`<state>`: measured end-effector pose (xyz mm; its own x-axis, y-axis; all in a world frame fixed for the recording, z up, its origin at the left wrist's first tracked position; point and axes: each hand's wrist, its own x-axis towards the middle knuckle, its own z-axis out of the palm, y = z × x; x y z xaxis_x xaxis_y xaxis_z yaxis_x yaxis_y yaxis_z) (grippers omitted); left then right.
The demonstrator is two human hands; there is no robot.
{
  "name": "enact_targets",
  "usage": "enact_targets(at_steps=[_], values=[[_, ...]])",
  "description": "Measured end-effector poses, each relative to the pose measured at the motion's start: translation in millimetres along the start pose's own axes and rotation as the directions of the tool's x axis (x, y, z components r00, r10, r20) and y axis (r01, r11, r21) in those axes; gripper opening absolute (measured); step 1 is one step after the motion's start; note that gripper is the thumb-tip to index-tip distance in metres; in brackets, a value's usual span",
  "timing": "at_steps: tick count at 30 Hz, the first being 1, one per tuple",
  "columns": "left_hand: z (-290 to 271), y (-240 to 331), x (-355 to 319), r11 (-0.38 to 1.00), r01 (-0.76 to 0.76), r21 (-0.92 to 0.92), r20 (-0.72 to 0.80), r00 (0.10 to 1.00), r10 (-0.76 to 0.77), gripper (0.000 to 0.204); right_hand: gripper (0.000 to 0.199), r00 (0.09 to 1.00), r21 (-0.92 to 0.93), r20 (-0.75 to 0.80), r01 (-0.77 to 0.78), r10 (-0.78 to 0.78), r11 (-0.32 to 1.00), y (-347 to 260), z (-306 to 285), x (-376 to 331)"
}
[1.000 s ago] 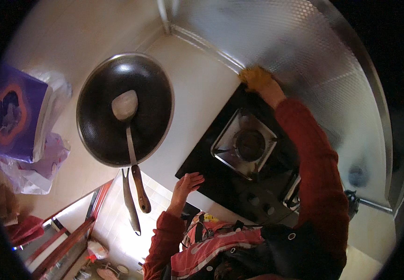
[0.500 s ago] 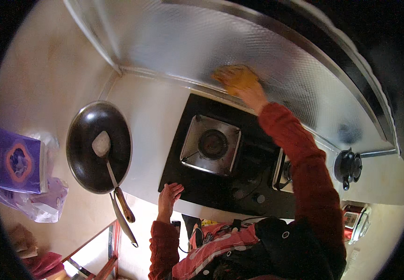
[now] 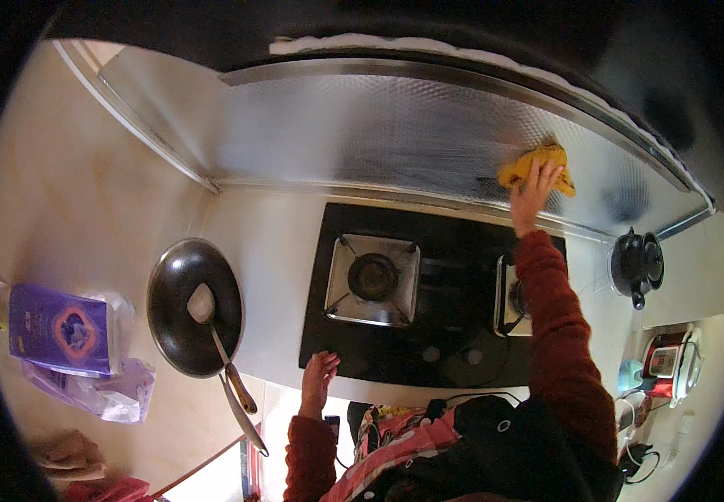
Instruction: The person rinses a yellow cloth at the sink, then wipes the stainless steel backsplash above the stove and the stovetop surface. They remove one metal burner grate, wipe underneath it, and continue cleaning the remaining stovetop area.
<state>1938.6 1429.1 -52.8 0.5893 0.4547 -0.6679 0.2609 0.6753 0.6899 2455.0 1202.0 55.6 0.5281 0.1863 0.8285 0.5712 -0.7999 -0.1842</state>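
Nearest: pink patterned apron (image 3: 391, 448) at the lower edge, rust-red sleeves on both forearms. Left hand (image 3: 318, 381) is at the front-left corner of the black cooktop (image 3: 450, 322), fingers together, loosely extended, not curled round anything; can't tell if the fingertips bear on the surface or just sit over the edge.

Two knobs (image 3: 473, 357) toward the cooktop's front. Behind them, left burner (image 3: 374, 278) in full view on its square metal tray; right burner (image 3: 507, 293) partly hidden by the right sleeve.

Left of the cooktop: dark wok (image 3: 179, 276), spatula (image 3: 201, 303) lying in it, both handles pointing back toward the person. Purple package (image 3: 59, 329) further left. Right side: red appliance (image 3: 672, 361), then black pot (image 3: 636, 261) beyond it.

Farthest reach: right hand (image 3: 533, 197) up on the textured metal panel (image 3: 362, 138) behind the cooktop, right of centre. It holds the bunched yellow cloth (image 3: 513, 172) against the panel, fingers laid out over it, cloth showing both sides.
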Motion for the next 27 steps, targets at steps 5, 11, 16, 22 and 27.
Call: enact_targets(at_steps=[5, 11, 16, 22, 27], values=[[16.4, 33.7, -23.3, 0.999, -0.036, 0.009, 0.135, 0.990, 0.034, 0.054, 0.063, 0.992, 0.037, 0.128, 0.007, -0.011, 0.999, -112.1, 60.3, -0.1], [26.2, 110.1, -42.4, 0.983, -0.129, 0.133, 0.311, 0.947, 0.082, 0.053, 0.053, 0.928, 0.013, 0.309, 0.215, -0.208, 0.977, -103.1, 34.9, 31.0], [24.4, 139.2, -54.5, 0.953, -0.164, 0.254, 0.345, 0.936, 0.069, 0.055, 0.049, 0.742, 0.135, -0.522, -0.416, 0.421, 0.899, 17.5, 35.6, 28.5], [45.0, 143.7, -55.3, 0.922, -0.120, 0.368, 0.370, 0.929, -0.026, 0.053, 0.043, 0.696, -0.391, -0.520, -0.709, 0.495, 0.587, -55.2, 98.4, 8.1], [89.5, 156.8, -48.7, 0.874, -0.177, 0.452, 0.446, 0.893, -0.049, 0.053, 0.071, 0.364, 0.470, 0.060, -0.832, 0.929, 0.296, -163.9, 106.3, -17.8]])
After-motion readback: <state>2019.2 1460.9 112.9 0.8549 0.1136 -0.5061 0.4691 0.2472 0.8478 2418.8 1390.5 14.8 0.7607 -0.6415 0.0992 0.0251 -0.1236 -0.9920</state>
